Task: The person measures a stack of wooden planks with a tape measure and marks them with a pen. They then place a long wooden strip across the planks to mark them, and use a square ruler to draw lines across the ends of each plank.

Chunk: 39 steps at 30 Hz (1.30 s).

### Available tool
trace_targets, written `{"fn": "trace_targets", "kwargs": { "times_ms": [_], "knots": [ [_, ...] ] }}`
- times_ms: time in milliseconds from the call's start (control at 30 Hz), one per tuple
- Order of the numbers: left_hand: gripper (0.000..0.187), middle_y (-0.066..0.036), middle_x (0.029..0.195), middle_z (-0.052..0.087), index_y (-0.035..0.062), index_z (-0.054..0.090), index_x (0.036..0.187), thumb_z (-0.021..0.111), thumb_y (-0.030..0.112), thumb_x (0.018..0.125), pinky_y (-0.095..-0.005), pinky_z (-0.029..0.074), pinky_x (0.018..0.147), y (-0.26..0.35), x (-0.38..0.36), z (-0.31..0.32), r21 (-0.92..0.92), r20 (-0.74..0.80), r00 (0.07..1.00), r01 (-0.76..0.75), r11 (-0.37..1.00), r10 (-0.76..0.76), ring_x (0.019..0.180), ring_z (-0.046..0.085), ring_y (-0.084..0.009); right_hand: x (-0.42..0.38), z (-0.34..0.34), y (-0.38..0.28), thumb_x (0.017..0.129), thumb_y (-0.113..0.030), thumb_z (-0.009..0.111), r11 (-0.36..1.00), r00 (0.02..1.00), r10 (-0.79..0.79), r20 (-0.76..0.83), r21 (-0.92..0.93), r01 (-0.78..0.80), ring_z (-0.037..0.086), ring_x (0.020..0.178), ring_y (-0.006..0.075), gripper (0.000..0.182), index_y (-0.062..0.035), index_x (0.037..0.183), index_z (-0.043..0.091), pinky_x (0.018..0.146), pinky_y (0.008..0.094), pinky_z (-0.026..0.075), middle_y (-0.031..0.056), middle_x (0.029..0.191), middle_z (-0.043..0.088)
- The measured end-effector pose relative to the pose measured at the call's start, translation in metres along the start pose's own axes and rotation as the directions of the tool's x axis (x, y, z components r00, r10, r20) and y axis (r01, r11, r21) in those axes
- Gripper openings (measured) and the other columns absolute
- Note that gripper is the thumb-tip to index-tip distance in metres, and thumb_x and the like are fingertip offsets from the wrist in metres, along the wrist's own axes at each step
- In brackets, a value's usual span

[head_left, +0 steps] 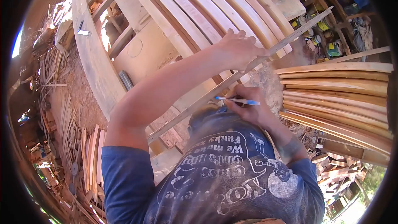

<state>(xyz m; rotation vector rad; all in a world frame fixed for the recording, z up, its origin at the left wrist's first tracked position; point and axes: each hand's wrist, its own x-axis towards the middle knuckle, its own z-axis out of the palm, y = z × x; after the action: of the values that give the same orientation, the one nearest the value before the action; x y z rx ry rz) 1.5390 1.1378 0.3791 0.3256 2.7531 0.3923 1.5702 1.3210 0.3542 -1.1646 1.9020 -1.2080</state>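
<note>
Pen (pixel 239 100) pinched in my right hand (pixel 253 112), left hand (pixel 239 51) curled over the wooden strip (pixel 195 105), how tightly I can't tell; even pressure should prevent slipping.

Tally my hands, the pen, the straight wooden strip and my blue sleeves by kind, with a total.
Hands: 2 (left hand, right hand)
Pen: 1
Straight wooden strip: 1
Blue sleeves: 2 (left sleeve, right sleeve)
Total: 6
</note>
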Motion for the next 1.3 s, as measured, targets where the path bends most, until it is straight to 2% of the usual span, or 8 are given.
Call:
{"fn": "trace_targets", "kwargs": {
  "times_ms": [267, 367, 500, 700, 867, 967, 1000, 1300],
  "knots": [
    [0.067, -0.012, 0.122, 0.057, 0.0349, 0.049, 0.142, 0.067, 0.015, 0.081, -0.0593, 0.036, 0.105, 0.008, 0.001, -0.005, -0.006, 0.04, 0.998, 0.041, 0.999, -0.04, 0.123, 0.051, -0.034, 0.005, -0.013, -0.002, 0.082, -0.009, 0.072, 0.992, 0.994, -0.099, -0.041, -0.08, 0.096, 0.066, 0.063, 0.0246, 0.01, -0.0017, 0.083, 0.064, 0.059, 0.0348, 0.05, 0.0141, 0.071, 0.066],
    [0.068, -0.013, 0.123, 0.057, 0.0339, 0.049, 0.142, 0.068, 0.014, 0.08, -0.0594, 0.035, 0.106, 0.009, 0.0, -0.004, 0.009, 0.031, 0.999, 0.038, 0.999, -0.038, 0.123, 0.051, -0.0342, 0.003, -0.031, 0.014, 0.083, -0.01, 0.07, 0.987, 0.965, 0.002, -0.262, -0.152, -0.044, 0.065, 0.059, 0.0277, 0.008, -0.0042, 0.082, 0.064, 0.055, 0.0356, 0.051, 0.013, 0.069, 0.065],
    [0.067, -0.013, 0.121, 0.058, 0.033, 0.049, 0.142, 0.068, 0.014, 0.081, -0.0585, 0.036, 0.105, 0.008, -0.001, -0.008, 0.004, 0.041, 0.999, 0.027, 1.0, -0.027, 0.122, 0.052, -0.034, -0.002, -0.021, 0.006, 0.082, -0.01, 0.07, 0.999, 0.997, -0.026, -0.069, -0.039, 0.024, 0.067, 0.061, 0.0265, 0.01, -0.0048, 0.08, 0.062, 0.057, 0.0357, 0.052, 0.0127, 0.07, 0.066],
    [0.061, -0.011, 0.116, 0.059, 0.0321, 0.051, 0.14, 0.068, 0.017, 0.083, -0.0566, 0.038, 0.103, 0.005, 0.003, 0.002, -0.002, -0.023, 1.0, 0.015, 1.0, -0.015, 0.117, 0.054, -0.0321, 0.007, 0.006, 0.011, 0.083, -0.007, 0.07, 0.977, 0.976, -0.21, -0.065, 0.029, 0.212, 0.064, 0.061, 0.0255, 0.007, -0.0016, 0.083, 0.065, 0.058, 0.0346, 0.05, 0.0125, 0.072, 0.065],
    [0.061, -0.01, 0.112, 0.058, 0.0312, 0.053, 0.138, 0.069, 0.018, 0.081, -0.0552, 0.037, 0.104, 0.006, 0.001, -0.001, 0.011, -0.037, 0.999, 0.007, 1.0, -0.006, 0.115, 0.054, -0.0309, 0.007, -0.074, 0.046, 0.085, -0.009, 0.071, 0.957, 0.956, 0.049, -0.288, -0.26, -0.128, 0.061, 0.064, 0.014, 0.011, -0.0015, 0.082, 0.064, 0.06, 0.0275, 0.048, 0.0068, 0.073, 0.066],
    [0.062, -0.01, 0.11, 0.057, 0.0308, 0.054, 0.137, 0.07, 0.017, 0.079, -0.0545, 0.037, 0.103, 0.006, 0.003, 0.002, -0.009, -0.039, 0.999, 0.027, 1.0, -0.027, 0.115, 0.054, -0.0304, 0.009, -0.098, 0.052, 0.084, -0.013, 0.072, 0.963, 0.882, 0.271, -0.386, 0.108, -0.248, 0.062, 0.063, 0.0126, 0.011, -0.003, 0.083, 0.066, 0.058, 0.0307, 0.048, 0.0038, 0.068, 0.066],
    [0.062, -0.009, 0.109, 0.057, 0.0306, 0.054, 0.137, 0.07, 0.017, 0.079, -0.0541, 0.037, 0.103, 0.006, 0.002, 0.002, -0.015, -0.045, 0.999, 0.024, 1.0, -0.024, 0.115, 0.054, -0.0302, 0.006, -0.096, 0.053, 0.086, -0.015, 0.072, 0.971, 0.88, 0.236, -0.413, 0.071, -0.227, 0.056, 0.064, 0.0068, 0.015, -0.0015, 0.085, 0.067, 0.057, 0.0273, 0.046, 0.0001, 0.069, 0.065],
    [0.066, -0.006, 0.11, 0.059, 0.0296, 0.055, 0.135, 0.074, 0.013, 0.074, -0.0486, 0.038, 0.102, 0.005, 0.001, -0.002, -0.027, -0.05, 0.999, -0.01, 1.0, 0.008, 0.113, 0.054, -0.0295, 0.005, -0.055, 0.026, 0.086, -0.006, 0.07, 0.974, 0.965, 0.196, -0.175, 0.146, -0.171, 0.062, 0.067, 0.0107, 0.007, -0.0009, 0.081, 0.067, 0.062, 0.0261, 0.048, 0.0031, 0.075, 0.067]
  ]
}}
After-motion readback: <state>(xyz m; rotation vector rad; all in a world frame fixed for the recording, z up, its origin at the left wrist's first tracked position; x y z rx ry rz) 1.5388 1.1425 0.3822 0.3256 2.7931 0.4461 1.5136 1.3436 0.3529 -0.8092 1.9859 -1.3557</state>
